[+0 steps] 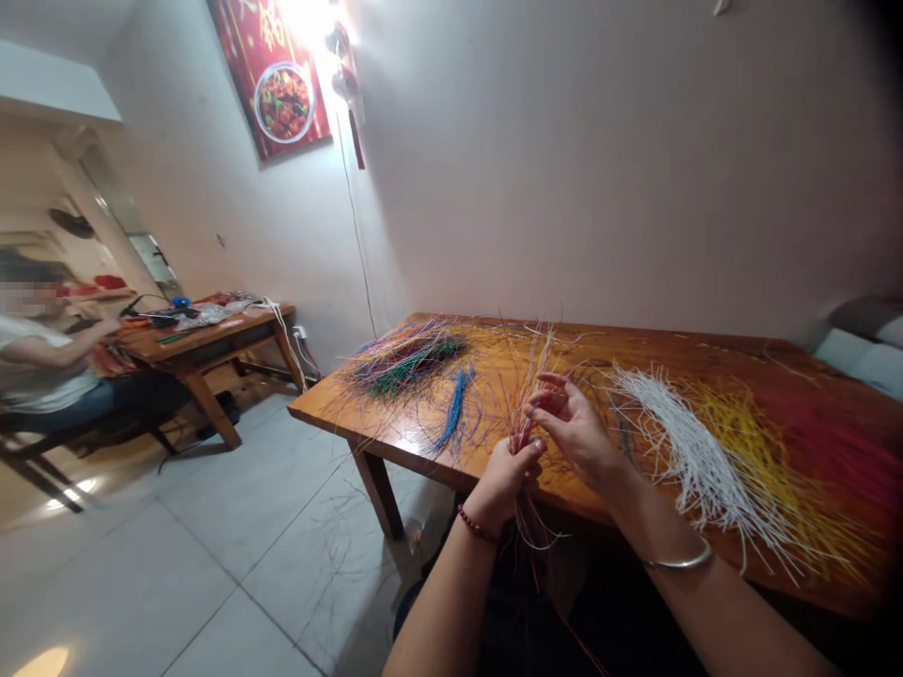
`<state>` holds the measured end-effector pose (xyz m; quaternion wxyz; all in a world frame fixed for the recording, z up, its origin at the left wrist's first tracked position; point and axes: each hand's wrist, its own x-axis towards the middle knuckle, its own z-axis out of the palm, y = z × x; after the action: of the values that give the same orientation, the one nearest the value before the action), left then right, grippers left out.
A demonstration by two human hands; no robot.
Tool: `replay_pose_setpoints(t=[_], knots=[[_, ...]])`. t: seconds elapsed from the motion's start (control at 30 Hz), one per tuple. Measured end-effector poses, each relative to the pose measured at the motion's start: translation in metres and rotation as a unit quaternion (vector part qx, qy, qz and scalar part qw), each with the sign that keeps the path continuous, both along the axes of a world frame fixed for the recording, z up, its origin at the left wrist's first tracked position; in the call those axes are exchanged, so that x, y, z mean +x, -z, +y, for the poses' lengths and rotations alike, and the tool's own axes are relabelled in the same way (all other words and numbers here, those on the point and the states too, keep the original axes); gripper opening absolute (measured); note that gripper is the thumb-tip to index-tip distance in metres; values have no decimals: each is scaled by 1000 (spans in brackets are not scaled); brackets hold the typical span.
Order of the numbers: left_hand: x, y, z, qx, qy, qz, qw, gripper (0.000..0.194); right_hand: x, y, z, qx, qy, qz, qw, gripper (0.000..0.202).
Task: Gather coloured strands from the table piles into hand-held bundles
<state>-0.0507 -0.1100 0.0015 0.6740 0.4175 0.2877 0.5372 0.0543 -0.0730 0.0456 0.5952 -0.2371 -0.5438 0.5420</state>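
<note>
Near the front edge of the table, my left hand (506,478) is closed around a bundle of thin, wire-like strands (520,431), mostly red and pale. Their upper ends fan out above my fist, and loose tails hang below it. My right hand (575,428) is beside the top of this bundle, thumb and curved fingers apart. Whether its fingertips touch single strands is hard to make out. Left of my hands lies a small blue bunch of strands (455,409). To the right is a large bundle of white strands (695,456).
The wooden table (416,437) stands against the wall. A mixed-colour heap with green strands (416,367) lies on its left end. Yellow strands (772,461) and pink-red strands (832,437) lie at right. A person (42,357) sits at another table (190,348) on the left.
</note>
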Motion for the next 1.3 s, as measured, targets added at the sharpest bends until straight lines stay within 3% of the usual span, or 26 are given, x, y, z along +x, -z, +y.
replay_pose_setpoints(t=[0.17,0.4,0.57,0.8,1.1,1.3], knots=[[1,0,1,-4,-2,-1,1000,40,-11,-1,-4,-2,15,10,1000,46],[1,3,2,2,-1,2,1000,39,-16,14,0,-18,59,-22,998,34],[1,4,3,-2,-19,15,1000,41,-19,22,-4,-17,95,19,995,38],[2,1,0,8,-19,16,1000,40,-21,20,-6,-59,95,-22,994,45],[2,-1,-1,-6,-21,28,999,41,-19,22,-8,-27,132,-16,991,31],[4,0,-2,9,-30,53,998,37,-17,23,-11,-60,149,-54,986,35]])
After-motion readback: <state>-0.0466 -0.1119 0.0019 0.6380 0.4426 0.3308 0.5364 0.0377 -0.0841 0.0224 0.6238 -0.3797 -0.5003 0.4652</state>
